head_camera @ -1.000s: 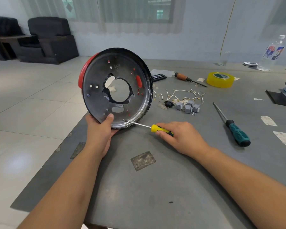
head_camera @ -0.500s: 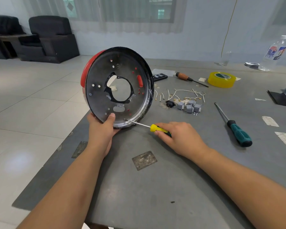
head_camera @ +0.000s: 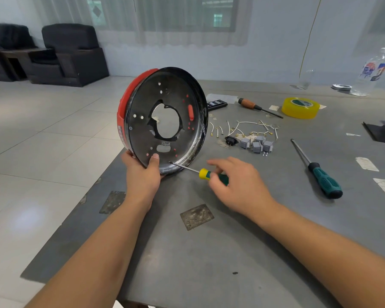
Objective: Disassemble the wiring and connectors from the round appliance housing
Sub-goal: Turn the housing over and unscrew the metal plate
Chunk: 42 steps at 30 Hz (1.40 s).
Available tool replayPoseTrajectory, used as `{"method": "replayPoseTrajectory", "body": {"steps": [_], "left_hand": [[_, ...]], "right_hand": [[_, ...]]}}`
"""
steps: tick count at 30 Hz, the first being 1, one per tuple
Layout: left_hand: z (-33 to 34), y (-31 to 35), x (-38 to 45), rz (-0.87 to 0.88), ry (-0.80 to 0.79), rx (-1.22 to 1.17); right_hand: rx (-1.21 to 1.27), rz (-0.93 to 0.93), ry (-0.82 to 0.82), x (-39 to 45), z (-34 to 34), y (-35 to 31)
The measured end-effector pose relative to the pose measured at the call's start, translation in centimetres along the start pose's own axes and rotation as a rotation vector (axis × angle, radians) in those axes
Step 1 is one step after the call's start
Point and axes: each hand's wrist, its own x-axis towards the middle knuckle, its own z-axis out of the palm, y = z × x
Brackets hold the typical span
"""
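The round appliance housing [head_camera: 142, 130], black metal inside with a red outer shell, stands on edge at the table's left edge, its open face turned toward me. My left hand [head_camera: 142, 176] grips its lower rim, thumb pressed on the inner face. My right hand [head_camera: 238, 185] holds the handle of a small yellow-and-green screwdriver [head_camera: 206, 174] between thumb and fingers, the index finger stretched out. The screwdriver tip sits at a hole near the housing's lower rim. Removed white wires [head_camera: 245, 127] and grey connectors [head_camera: 256, 144] lie on the table right of the housing.
A long teal-handled screwdriver [head_camera: 325, 180] lies right of my right hand. Further back are an orange-handled screwdriver [head_camera: 248, 104], a yellow tape roll [head_camera: 300, 107], a plastic bottle [head_camera: 372, 72] and a black remote [head_camera: 217, 104]. The grey table [head_camera: 209, 252] ends just left of the housing.
My right hand has loosened on the screwdriver handle, its fingers lifting and spreading. The housing and my left hand stay put.
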Motion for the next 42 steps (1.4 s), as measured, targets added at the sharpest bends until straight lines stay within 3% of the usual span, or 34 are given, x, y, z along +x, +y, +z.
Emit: {"method": "replayPoseTrajectory", "body": {"steps": [7, 9, 11, 14, 17, 19, 21, 23, 25, 26, 29, 33, 36, 39, 42], "left_hand": [[0.3, 0.1, -0.4, 0.021, -0.014, 0.056], [0.4, 0.1, -0.4, 0.024, -0.009, 0.051], [0.4, 0.1, -0.4, 0.027, -0.01, 0.047], [0.3, 0.2, -0.3, 0.015, 0.002, 0.025], [0.2, 0.0, -0.1, -0.004, 0.023, -0.013], [0.1, -0.1, 0.0, 0.0, 0.03, -0.012], [0.1, -0.2, 0.1, -0.003, 0.033, -0.008], [0.2, -0.2, 0.0, -0.008, 0.019, 0.007], [0.2, -0.1, -0.1, -0.002, 0.016, 0.012], [0.2, -0.2, -0.1, -0.001, 0.021, 0.011], [0.2, -0.2, -0.3, 0.012, 0.025, 0.037], [0.2, -0.1, -0.4, 0.023, 0.04, 0.063], [0.2, -0.1, -0.4, 0.027, 0.056, 0.063], [0.3, -0.2, -0.4, 0.025, 0.05, 0.081], [0.4, -0.3, -0.3, 0.02, 0.067, 0.084]], "right_hand": [[0.901, 0.868, -0.104, 2.0, -0.7, 0.1], [1.019, 0.962, -0.205, 2.6, -1.3, 0.1], [0.961, 0.946, -0.344, 2.8, -1.6, -0.1], [0.77, 0.868, -0.486, 2.5, -1.1, -0.6], [0.531, 0.643, -0.457, 2.1, -0.6, -0.4], [0.304, 0.402, -0.393, 2.0, -0.8, 0.1], [-0.092, 0.072, -0.308, 1.7, -1.0, 0.7], [-0.506, -0.302, -0.117, 1.2, -0.9, 1.4], [-0.643, -0.496, 0.057, 0.6, -0.9, 1.8], [-0.581, -0.483, 0.094, 0.5, -0.8, 1.9], [-0.194, -0.077, 0.012, 0.6, -0.9, 1.1], [0.826, 0.676, -0.15, 1.7, -0.2, -0.6], [1.33, 1.103, -0.231, 2.0, -1.2, -0.1], [1.5, 1.196, -0.375, 2.2, -2.1, 0.9], [1.174, 1.027, -0.437, 2.3, -1.7, 0.1]]}}
